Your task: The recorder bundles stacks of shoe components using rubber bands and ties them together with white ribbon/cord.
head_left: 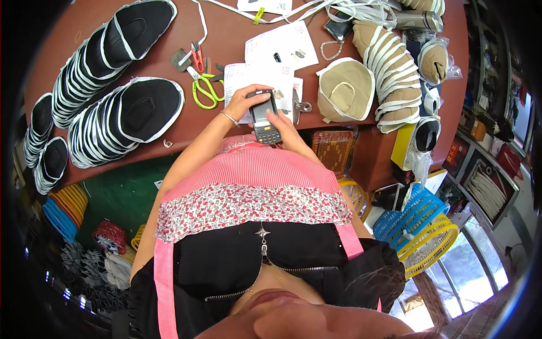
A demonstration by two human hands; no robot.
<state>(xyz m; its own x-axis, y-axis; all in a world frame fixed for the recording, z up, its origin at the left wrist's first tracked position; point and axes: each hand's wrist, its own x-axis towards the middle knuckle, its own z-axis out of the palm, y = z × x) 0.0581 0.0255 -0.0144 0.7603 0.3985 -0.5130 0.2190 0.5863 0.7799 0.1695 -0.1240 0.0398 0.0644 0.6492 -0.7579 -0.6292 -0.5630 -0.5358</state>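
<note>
A dark handheld terminal with a screen and keypad (261, 114) is held between my two hands near the table's front edge. My left hand (241, 104) grips its upper left side, thumb across the top. My right hand (287, 130) holds its lower right side, with the thumb by the screen. White printed sheets (240, 76) lie under and beyond the terminal. Left of them are scissors with yellow-green handles (206, 95) and red-handled snips (197, 58). A metal clip-like piece (302, 106) rests just right of the terminal.
Nested black fabric shoe uppers with white edging (149, 107) cover the table's left. Beige uppers (389, 73) and a single beige one (345, 93) occupy the right. White tape (305, 12) trails along the back. Blue and yellow baskets (415, 212) stand at lower right.
</note>
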